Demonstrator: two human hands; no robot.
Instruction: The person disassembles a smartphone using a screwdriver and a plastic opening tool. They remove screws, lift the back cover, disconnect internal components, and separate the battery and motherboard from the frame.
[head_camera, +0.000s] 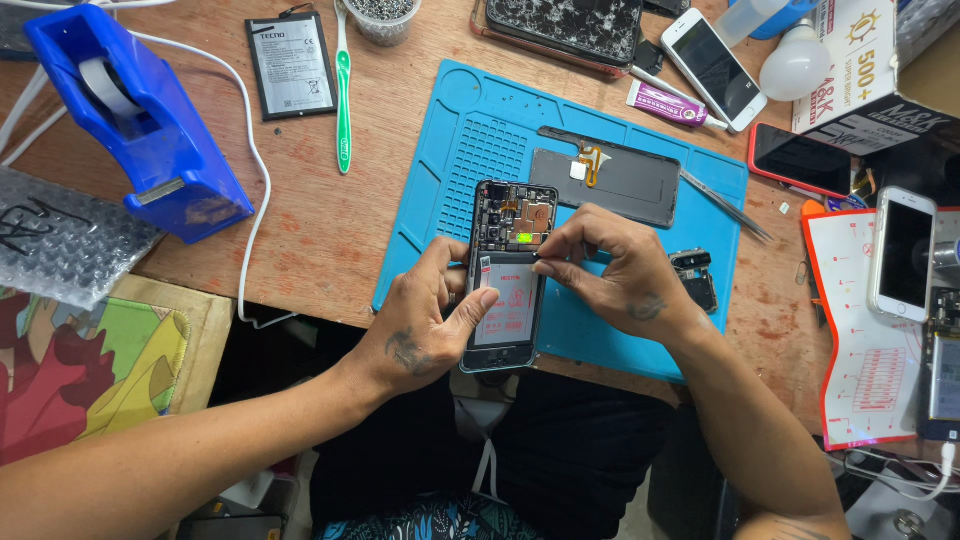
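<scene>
We see the wooden bench (330, 215) crowded to its far and right edges, with bare wood only left of the blue mat (590, 335). The mat's near edge reaches the bench's near edge. On it, the opened phone (508, 275) lies upright, its near end overhanging that edge. A grey back cover (620, 180) lies just beyond. Our left hand (425, 320) grasps the phone's left side, thumb on the battery. Our right hand (625, 270) pinches at the battery's top edge.
</scene>
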